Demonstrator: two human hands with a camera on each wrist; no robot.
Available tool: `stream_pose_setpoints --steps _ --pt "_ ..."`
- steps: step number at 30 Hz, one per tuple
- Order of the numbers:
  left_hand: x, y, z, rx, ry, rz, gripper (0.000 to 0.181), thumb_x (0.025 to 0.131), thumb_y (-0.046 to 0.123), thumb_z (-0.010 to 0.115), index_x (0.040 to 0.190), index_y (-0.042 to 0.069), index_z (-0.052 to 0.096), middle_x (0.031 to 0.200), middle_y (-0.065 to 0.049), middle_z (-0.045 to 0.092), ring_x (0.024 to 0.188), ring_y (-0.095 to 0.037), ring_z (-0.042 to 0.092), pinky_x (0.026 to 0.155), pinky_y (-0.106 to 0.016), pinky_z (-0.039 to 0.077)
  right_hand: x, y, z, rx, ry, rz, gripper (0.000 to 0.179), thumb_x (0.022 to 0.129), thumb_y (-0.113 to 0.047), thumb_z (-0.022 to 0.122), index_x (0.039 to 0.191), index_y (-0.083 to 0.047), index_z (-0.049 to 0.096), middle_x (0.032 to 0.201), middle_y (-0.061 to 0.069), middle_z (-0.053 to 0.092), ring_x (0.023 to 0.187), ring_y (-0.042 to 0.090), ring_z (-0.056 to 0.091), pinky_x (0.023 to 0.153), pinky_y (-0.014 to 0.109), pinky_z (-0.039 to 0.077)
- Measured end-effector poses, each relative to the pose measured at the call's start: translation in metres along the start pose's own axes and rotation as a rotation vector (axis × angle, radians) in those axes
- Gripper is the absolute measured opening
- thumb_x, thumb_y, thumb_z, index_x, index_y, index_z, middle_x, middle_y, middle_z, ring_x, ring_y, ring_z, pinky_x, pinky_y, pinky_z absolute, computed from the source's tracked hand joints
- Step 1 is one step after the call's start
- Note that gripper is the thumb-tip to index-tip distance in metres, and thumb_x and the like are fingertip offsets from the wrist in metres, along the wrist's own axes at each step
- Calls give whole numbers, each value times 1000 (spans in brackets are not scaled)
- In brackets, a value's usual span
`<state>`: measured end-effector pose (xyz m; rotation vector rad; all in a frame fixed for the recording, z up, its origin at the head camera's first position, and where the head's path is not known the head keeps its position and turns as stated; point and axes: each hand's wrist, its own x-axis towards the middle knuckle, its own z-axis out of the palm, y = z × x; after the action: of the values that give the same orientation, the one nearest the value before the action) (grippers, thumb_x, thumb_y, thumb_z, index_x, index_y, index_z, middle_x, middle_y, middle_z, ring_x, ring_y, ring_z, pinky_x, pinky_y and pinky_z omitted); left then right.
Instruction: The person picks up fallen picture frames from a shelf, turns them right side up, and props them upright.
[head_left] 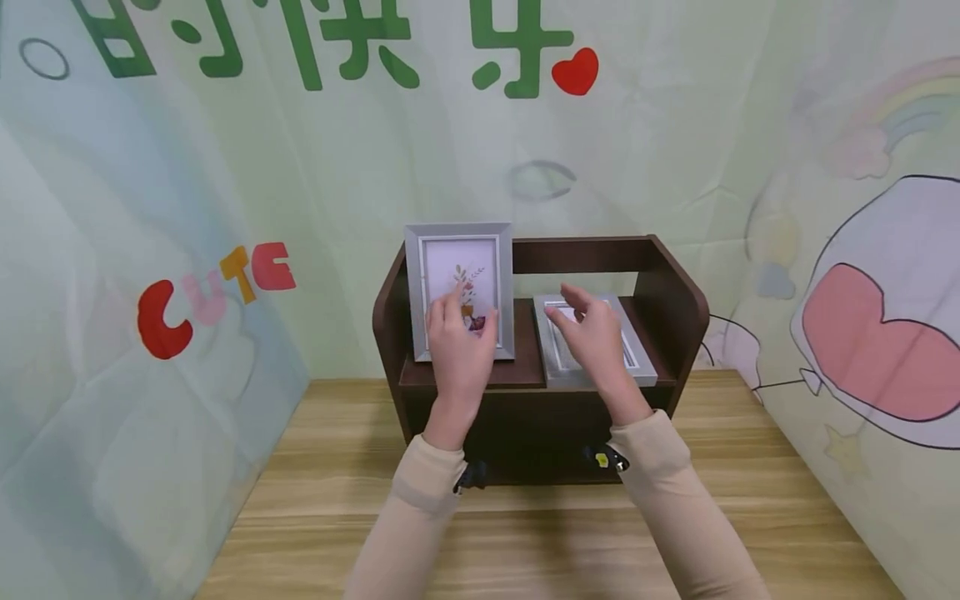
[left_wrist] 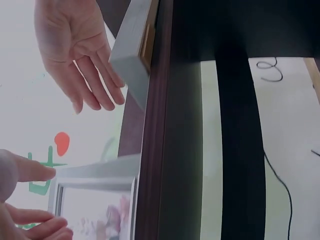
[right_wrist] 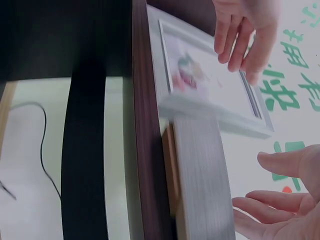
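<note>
On the left of a dark brown shelf [head_left: 525, 433], a silver picture frame [head_left: 459, 232] with a flower print stands upright. My left hand [head_left: 459, 350] hovers before it, fingers loosely bent and holding nothing; the left wrist view has this hand [left_wrist: 30, 220] at its lower left edge. A second silver picture frame [head_left: 637, 360] lies flat on the shelf's right side. Above that one is my right hand [head_left: 596, 337], relaxed with nothing in its grasp. Spread fingers of the right hand [right_wrist: 285, 200] show in the right wrist view, beside the lying frame's edge [right_wrist: 202, 170].
The shelf has raised side panels [head_left: 678, 312] and a back rail [head_left: 581, 255]. It stands on a wood-grain table [head_left: 337, 492]. A printed cloth backdrop [head_left: 337, 167] hangs behind and along both sides.
</note>
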<state>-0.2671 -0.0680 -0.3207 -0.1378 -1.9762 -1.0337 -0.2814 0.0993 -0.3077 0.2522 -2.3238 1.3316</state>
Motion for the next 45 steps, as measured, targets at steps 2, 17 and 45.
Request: stream_pose_setpoints --steps 2,17,45 --pt "-2 2 3 -19 -39 -11 48 79 15 76 120 -5 59 107 -20 59 97 -30 56 78 -38 54 0 5 -7 -48 11 18 49 89 -25 67 130 -3 56 132 14 58 122 28 55 102 41 45" --pt "-19 16 21 -64 -340 -70 29 80 15 75 102 -4 68 93 -16 68 81 -25 66 74 -34 57 -8 47 -47 -244 48 260 58 91 -27 62 137 4 45 138 24 48 126 36 48 107 49 37" --pt "-28 13 39 -43 -513 -147 26 81 18 74 101 1 70 95 -11 74 87 -20 71 78 -36 56 -15 55 -48 -211 -45 390 64 94 -29 55 143 4 33 146 25 38 123 37 44 109 51 34"
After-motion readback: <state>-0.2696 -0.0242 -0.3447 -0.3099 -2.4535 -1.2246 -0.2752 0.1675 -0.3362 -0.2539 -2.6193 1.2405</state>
